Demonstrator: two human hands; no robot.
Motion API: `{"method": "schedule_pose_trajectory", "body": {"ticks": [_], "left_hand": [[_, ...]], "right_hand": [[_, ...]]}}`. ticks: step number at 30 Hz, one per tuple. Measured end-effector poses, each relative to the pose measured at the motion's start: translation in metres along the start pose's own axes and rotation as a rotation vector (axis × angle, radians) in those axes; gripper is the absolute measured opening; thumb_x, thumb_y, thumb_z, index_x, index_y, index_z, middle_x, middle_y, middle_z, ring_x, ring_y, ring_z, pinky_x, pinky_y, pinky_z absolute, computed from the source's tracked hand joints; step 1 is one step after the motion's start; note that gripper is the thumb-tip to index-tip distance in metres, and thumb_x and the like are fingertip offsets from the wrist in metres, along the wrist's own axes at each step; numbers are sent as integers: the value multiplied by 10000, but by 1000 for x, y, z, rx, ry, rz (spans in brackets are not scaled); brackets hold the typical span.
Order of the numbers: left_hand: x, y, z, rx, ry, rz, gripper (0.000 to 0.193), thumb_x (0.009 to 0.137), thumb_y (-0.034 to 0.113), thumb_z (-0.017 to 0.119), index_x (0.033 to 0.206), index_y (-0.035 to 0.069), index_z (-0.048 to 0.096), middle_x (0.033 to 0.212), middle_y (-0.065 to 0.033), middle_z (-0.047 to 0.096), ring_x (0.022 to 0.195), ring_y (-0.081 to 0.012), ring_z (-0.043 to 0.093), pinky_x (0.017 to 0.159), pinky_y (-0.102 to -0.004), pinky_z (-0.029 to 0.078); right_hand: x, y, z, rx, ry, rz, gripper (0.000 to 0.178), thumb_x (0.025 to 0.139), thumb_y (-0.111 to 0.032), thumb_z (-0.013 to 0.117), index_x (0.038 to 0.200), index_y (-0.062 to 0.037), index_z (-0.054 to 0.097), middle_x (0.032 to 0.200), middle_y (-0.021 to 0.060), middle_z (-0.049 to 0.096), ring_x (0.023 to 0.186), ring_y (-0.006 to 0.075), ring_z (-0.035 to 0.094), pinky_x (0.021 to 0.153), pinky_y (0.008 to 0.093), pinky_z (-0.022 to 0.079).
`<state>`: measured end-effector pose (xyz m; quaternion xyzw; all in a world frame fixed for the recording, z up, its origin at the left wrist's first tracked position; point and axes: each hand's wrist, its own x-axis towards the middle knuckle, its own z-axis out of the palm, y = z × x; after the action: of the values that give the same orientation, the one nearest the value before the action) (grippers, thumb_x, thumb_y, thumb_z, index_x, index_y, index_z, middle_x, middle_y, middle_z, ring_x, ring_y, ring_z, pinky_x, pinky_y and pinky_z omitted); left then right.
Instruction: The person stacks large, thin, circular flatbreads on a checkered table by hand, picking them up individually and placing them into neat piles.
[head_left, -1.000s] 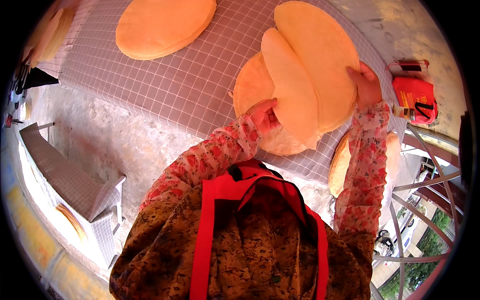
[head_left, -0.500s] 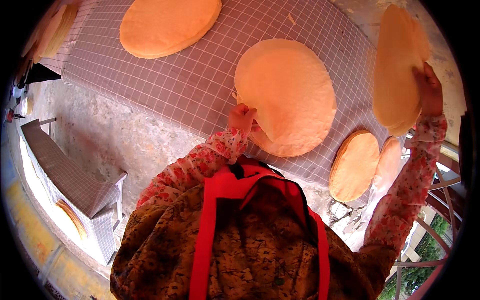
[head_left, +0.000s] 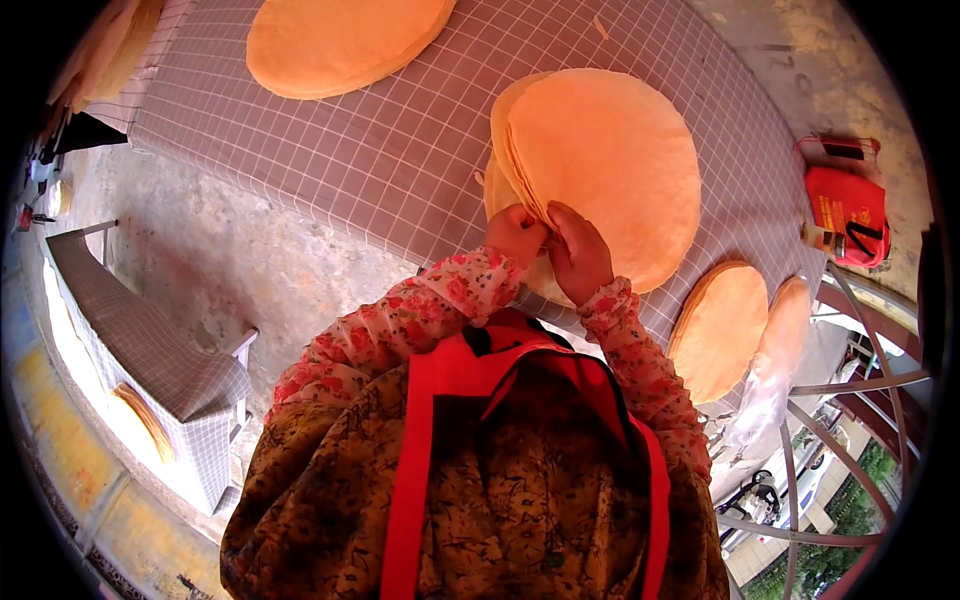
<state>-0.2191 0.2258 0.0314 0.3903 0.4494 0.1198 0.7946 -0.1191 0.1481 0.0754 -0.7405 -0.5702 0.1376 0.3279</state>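
In front of me a stack of thin, round, pale yellow flatbreads [head_left: 610, 170] lies on a checked tablecloth [head_left: 390, 190]. Several layers at its left side are fanned, their edges showing one over another. My left hand [head_left: 516, 236] is closed at the near-left edge of the stack, fingers pinching the rims of some sheets. Right beside it, my right hand [head_left: 580, 255] pinches the upper flatbreads at the same edge, thumb and fingers together. The fingertips of both hands nearly meet, and how many sheets each one grips is hidden.
Another flatbread stack [head_left: 340, 45] lies at the far left of the table. A smaller stack [head_left: 720, 330] sits at the right edge, beside a plastic-wrapped one [head_left: 782, 335]. Beyond that is a red bag [head_left: 848, 210]. A low cloth-covered table [head_left: 140, 320] stands left.
My right hand has come in from the far right, bringing the bundle of flatbreads it held over onto the middle stack. My left hand stays at the stack's near-left edge.
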Motion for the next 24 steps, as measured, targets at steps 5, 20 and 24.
{"method": "schedule_pose_trajectory", "body": {"ticks": [5, 20, 24], "left_hand": [[-14, 1, -5, 93, -65, 65, 205, 759, 120, 639, 920, 5, 585, 823, -53, 606, 695, -136, 586, 667, -252, 481], [2, -5, -52, 86, 2, -185, 314, 819, 174, 634, 1072, 17, 535, 968, -62, 592, 756, -134, 594, 701, -267, 529], [1, -13, -52, 36, -242, -115, 297, 869, 183, 576, 1110, 18, 518, 1055, -68, 580, 885, -173, 604, 808, -314, 521]], "right_hand": [[1, 9, -1, -37, -51, 181, 311, 747, -55, 605, 1044, 25, 560, 1020, 204, 606, 931, 350, 593, 811, 374, 479], [14, -12, -101, -565, -5, -82, 192, 759, -20, 501, 924, -73, 584, 881, 109, 617, 774, 316, 571, 668, 398, 475], [-27, 19, -18, -259, -66, 29, 204, 747, -19, 509, 931, -64, 585, 911, 110, 623, 806, 315, 579, 691, 394, 478]]}}
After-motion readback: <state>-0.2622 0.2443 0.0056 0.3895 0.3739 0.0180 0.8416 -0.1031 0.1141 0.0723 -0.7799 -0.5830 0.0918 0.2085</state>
